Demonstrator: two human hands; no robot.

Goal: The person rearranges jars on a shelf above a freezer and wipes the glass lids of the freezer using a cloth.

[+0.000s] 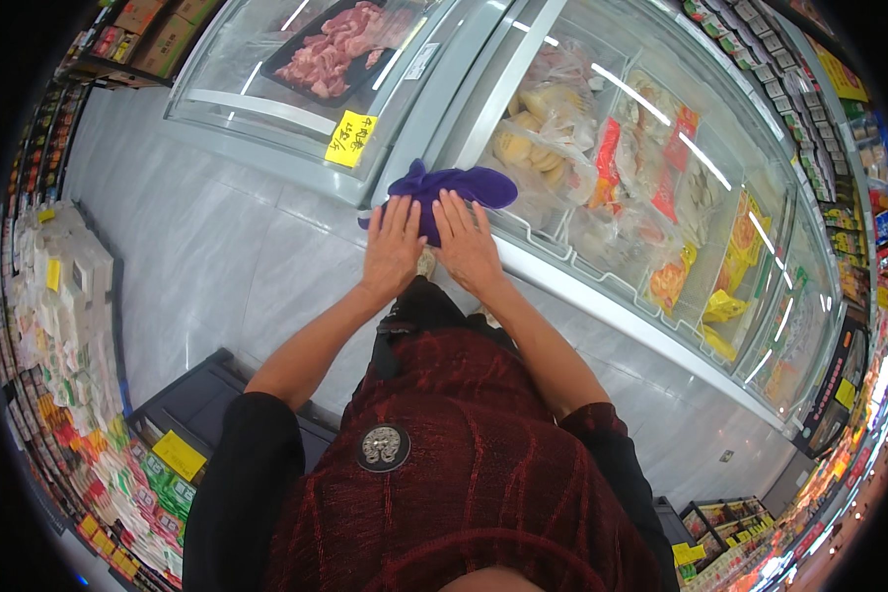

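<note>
A crumpled purple cloth lies over the corner edge of a chest freezer. My left hand rests on the left part of the cloth, fingers extended and pointing away from me. Beside it, my right hand presses flat on the cloth's middle, its fingers slightly spread. The cloth lies beneath both hands, and neither is seen to grip it. Through the freezer's glass show bagged foods in wire baskets.
Another freezer, holding a black tray of raw meat, adjoins at the upper left, with a yellow handwritten sign on its edge. White stacked packages stand at the left. A dark bin is behind my left arm.
</note>
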